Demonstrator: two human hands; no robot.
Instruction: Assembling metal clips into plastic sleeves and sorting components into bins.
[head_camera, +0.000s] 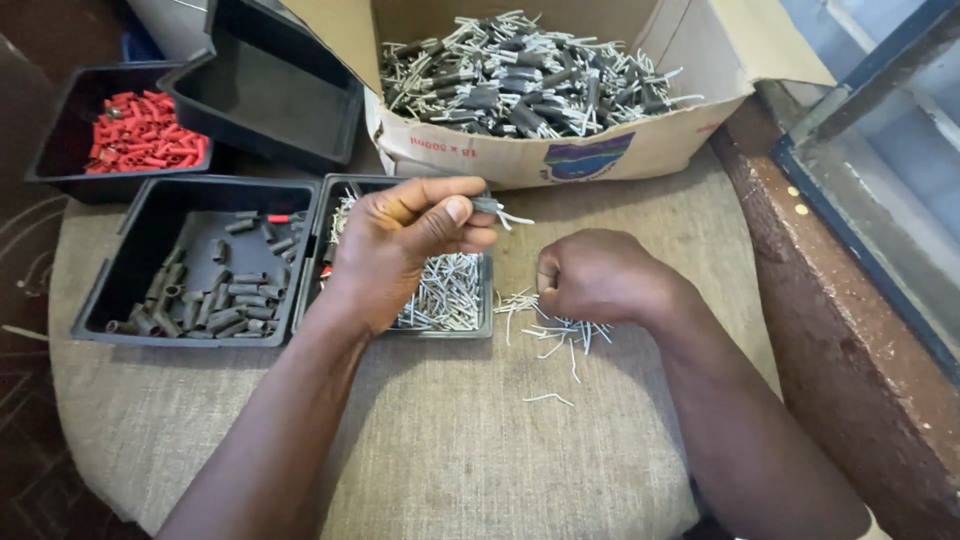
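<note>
Our left hand (405, 235) pinches a grey pin (492, 207) above the pin tray (487, 300); our right hand (590, 275) fists loose wires (560, 335). Pulling hard could scatter wires across the near cloth (450, 450).

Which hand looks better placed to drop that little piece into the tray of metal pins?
Probably the left hand: it pinches the small grey piece right above the pin tray. The right hand rests fisted on loose pins.
</note>
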